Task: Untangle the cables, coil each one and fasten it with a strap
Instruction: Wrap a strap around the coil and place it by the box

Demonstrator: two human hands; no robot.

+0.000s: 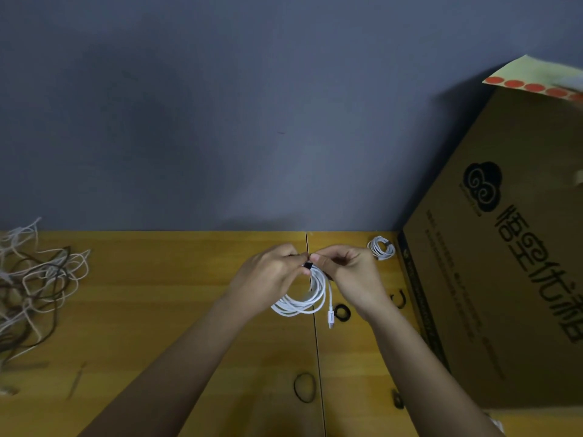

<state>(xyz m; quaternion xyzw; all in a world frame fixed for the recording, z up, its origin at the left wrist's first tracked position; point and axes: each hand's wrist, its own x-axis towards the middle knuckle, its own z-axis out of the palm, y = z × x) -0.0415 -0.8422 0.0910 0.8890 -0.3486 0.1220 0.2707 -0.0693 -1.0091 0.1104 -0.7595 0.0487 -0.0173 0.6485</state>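
Observation:
A white cable coil (303, 299) hangs between my hands above the wooden table (189, 294), its plug end (330, 318) dangling at the right. My left hand (271, 272) and my right hand (347, 272) both pinch a black strap (307, 265) at the top of the coil, fingertips almost touching. A tangle of white and brown cables (34, 288) lies at the table's left edge. A small coiled white cable (381, 247), fastened with a strap, lies at the back right by the box.
A large cardboard box (504, 263) fills the right side, with a sheet of red stickers (533, 80) on top. Loose black straps lie on the table: one (342, 312) under the coil, one (400, 299) by the box, a loop (304, 387) near the front, another (398, 399) beside it.

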